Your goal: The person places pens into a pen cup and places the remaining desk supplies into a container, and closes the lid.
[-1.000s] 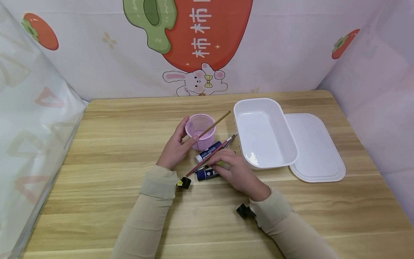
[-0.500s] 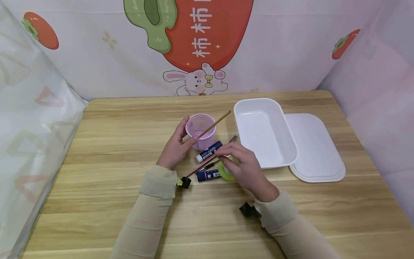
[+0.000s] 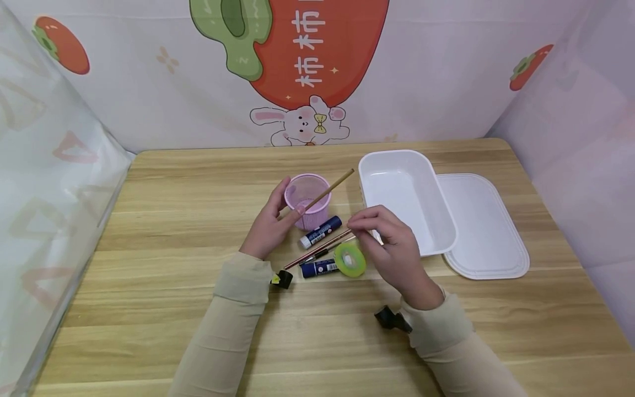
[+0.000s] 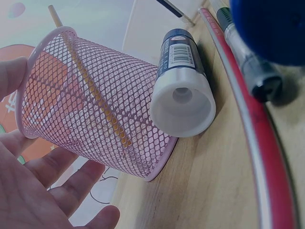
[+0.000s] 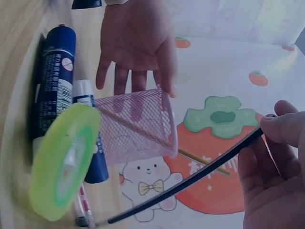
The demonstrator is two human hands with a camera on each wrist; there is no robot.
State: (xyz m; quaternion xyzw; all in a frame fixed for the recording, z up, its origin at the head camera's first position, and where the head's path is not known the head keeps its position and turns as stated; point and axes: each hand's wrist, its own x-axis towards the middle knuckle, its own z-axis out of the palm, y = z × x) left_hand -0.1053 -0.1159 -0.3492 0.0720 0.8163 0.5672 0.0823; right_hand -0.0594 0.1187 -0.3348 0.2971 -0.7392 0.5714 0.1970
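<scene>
My left hand (image 3: 268,226) holds a pink mesh pen cup (image 4: 105,95), with the thumb at its rim and the fingers along its side. A wooden pencil (image 3: 342,179) leans inside the cup. My right hand (image 3: 392,248) pinches a thin dark pencil (image 5: 190,179), its tip angled downward; the hand covers most of it in the head view. Near that hand lie a green roll of tape (image 3: 350,261), two blue glue sticks, one by the cup (image 3: 319,231) and one beside the tape (image 3: 317,268), a red pencil (image 3: 312,253) and a dark-ended pen (image 3: 319,254).
A white rectangular box (image 3: 412,207) stands right of the cup, close beyond my right hand. Its white lid (image 3: 486,226) lies at the box's right side. The wooden table (image 3: 188,220) ends at a printed cloth (image 3: 397,66).
My right hand has moved right and lifted from the pile, pinching the dark pencil. The tape has come into sight, and the red pencil has swung slightly. My left hand stays on the cup.
</scene>
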